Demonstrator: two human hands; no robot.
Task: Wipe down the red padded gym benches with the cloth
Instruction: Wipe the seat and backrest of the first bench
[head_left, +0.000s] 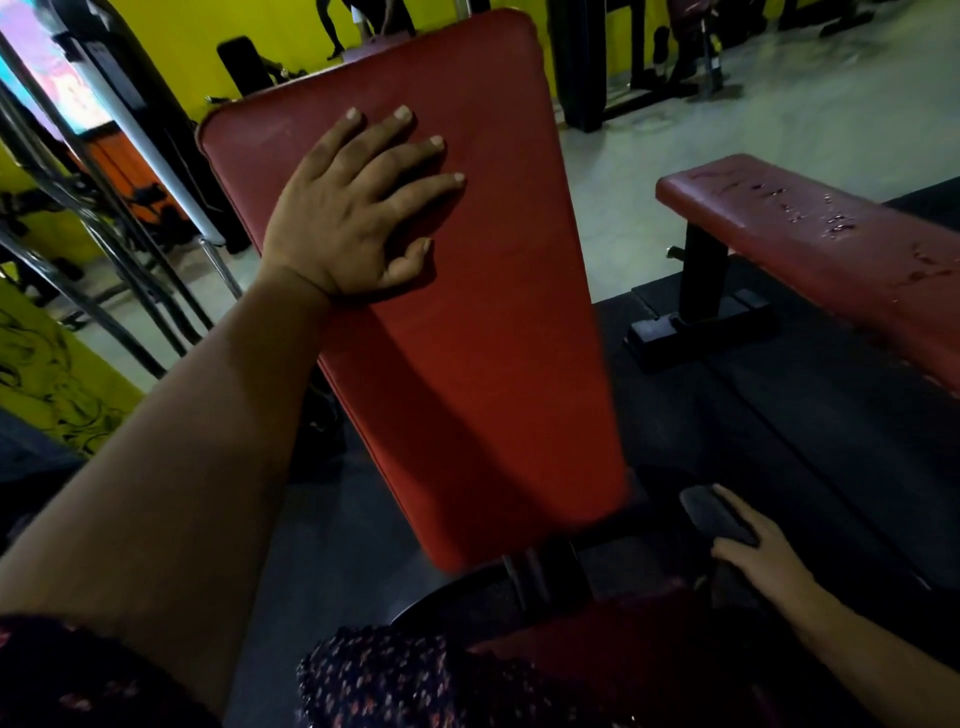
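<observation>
While the left hand (353, 218) rests flat, fingers splayed, on the red padded surface (467, 353) (centre frame), the right hand (763, 564) clutches the cloth (719, 514).

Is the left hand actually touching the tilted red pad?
Touching. The head view shows the left hand lying flat, fingers spread, on the red pad, with no gap under it.

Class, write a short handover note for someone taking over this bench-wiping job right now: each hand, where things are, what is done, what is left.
Left hand: flat, fingers spread, on the upper part of the inclined red pad.
Right hand: grips the dark cloth low beside that pad's bottom end, off the padding.
Flat red bench stands to the right, its top spotted.
Done: nothing provable from this view.
To do: wipe both pads.
</observation>
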